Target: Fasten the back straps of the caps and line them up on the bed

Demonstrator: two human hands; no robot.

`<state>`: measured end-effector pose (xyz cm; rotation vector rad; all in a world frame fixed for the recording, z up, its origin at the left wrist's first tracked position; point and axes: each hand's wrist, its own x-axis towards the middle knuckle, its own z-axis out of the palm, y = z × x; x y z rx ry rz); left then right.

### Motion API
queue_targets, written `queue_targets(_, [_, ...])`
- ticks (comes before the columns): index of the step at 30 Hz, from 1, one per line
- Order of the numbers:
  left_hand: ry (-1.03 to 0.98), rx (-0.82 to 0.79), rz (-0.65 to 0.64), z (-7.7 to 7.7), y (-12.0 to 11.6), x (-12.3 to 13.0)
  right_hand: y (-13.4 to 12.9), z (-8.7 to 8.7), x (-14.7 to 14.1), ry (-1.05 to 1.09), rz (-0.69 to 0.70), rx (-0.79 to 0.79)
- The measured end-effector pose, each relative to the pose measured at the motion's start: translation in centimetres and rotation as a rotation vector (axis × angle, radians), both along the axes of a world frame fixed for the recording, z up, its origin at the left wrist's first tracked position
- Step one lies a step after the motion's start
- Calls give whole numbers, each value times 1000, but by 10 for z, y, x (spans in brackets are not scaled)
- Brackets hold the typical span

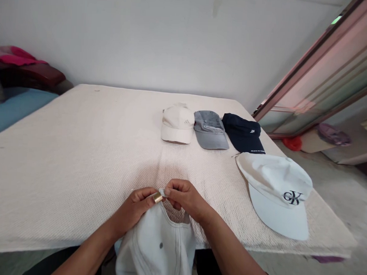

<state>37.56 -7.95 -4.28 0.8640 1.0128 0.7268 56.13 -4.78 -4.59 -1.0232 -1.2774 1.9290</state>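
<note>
A pale grey-white cap [156,250] hangs at the table's front edge, its back opening facing up. My left hand [139,204] pinches the cap's back strap beside a gold-coloured metal buckle [157,197]. Just right of the buckle, my right hand [183,197] holds the strap's other part between thumb and fingers. The two hands are close together, with the strap [163,192] between them. The cap's front and brim are not visible.
On the white-covered table [79,157] stand a beige cap [178,123], a grey cap [210,130] and a navy cap [243,132] in a row. A white cap with black letters [278,190] lies at the right. A wall is behind.
</note>
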Motion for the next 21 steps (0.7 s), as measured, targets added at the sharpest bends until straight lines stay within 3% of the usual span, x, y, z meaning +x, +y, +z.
queue_targets(9, [48,-20,25,4,0,0,1,2,5,-37,111,40])
queue_targets(14, [69,6,-52,7,-1,0,2,2,10,-38,145,90])
queue_targets(21, [2,-35,-83,2,-2,-2,4,2,16,67,216,5])
